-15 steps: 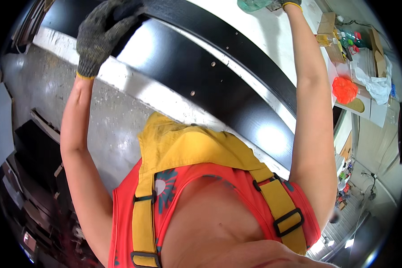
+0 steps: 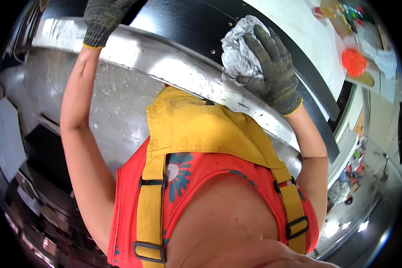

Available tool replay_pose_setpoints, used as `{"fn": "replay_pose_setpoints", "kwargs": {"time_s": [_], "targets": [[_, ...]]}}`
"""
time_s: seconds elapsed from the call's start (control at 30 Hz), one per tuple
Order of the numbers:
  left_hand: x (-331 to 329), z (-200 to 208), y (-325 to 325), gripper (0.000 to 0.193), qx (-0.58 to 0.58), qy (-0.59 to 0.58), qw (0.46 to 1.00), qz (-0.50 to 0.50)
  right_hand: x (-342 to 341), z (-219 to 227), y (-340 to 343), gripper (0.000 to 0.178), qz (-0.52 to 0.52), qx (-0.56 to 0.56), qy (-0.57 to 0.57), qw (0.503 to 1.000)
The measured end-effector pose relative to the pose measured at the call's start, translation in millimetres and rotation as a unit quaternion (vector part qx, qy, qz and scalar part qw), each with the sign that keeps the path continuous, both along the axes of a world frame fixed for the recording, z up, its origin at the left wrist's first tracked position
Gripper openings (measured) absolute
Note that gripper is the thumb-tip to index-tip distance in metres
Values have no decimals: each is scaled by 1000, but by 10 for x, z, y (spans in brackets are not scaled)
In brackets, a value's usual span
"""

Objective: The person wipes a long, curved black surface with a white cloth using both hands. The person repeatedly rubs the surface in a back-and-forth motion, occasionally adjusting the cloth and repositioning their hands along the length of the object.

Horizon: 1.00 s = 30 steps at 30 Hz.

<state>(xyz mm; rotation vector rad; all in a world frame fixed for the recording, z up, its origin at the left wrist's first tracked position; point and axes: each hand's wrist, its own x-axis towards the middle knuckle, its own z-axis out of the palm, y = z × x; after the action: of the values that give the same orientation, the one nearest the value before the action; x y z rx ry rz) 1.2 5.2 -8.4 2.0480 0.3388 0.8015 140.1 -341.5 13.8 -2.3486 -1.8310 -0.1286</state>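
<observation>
Grey-white crumpled cloth [image 2: 237, 50], upper right of centre in the frame, on a black board [image 2: 178, 23]. Right hand [image 2: 274, 67], gloved, clamped over the cloth; half a second earlier, at the frame's top edge. Left hand [image 2: 103, 20], gloved, upper left, as before; fingers partly cropped, grip cannot be told.
</observation>
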Motion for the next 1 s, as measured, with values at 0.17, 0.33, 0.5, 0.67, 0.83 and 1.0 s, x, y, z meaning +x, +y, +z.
{"fn": "replay_pose_setpoints", "kwargs": {"time_s": [0.17,0.33,0.5,0.67,0.83,1.0], "targets": [[80,180,608,37,403,198,888,-96,-245,-164,804,64,2,158,-36,987],[191,-411,1275,35,296,128,929,-182,-623,-294,1898,51,-104,174,-38,978],[61,-49,757,36,16,199,976,-89,-362,-397,125,44,-185,185,-84,961],[106,-44,694,38,17,207,973,-96,-311,-450,-1957,37,-573,24,-186,798],[170,-10,679,39,45,178,973,-142,-714,-918,-231,57,-295,160,-178,925],[248,-73,680,39,20,175,969,-173,-1025,-586,398,61,-264,162,-67,948]]}}
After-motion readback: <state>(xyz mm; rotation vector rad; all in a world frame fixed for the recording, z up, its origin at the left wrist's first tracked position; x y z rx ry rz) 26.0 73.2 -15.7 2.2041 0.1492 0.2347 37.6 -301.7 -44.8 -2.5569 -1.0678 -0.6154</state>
